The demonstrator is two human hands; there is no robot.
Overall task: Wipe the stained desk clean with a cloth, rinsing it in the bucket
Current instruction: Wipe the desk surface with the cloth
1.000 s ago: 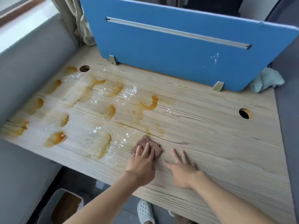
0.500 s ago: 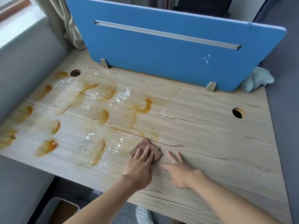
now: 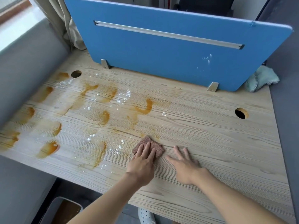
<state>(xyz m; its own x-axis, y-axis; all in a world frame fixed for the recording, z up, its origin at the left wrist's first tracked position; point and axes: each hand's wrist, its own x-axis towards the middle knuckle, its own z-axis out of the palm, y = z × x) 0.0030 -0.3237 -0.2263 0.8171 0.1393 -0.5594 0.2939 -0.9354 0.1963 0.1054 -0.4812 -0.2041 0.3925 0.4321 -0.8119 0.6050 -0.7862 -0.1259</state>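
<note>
Cloth (image 3: 148, 147) flat on desk (image 3: 218, 143), near front edge, corner toward divider (image 3: 161, 62), diamond-set; long axis unclear. Pressed under straight-fingered left hand (image 3: 142, 164). Right hand (image 3: 185, 166) flat just beside, fingers spread. Stains (image 3: 103, 117) leftward; bare wood rightward.

Left hand (image 3: 142, 165) flat on brown cloth (image 3: 148, 147) (folded), stained desk (image 3: 210, 135)

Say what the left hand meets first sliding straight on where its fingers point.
Pressing the cloth, the left hand would likely cross faint orange staining, then reach the blue divider.
</note>
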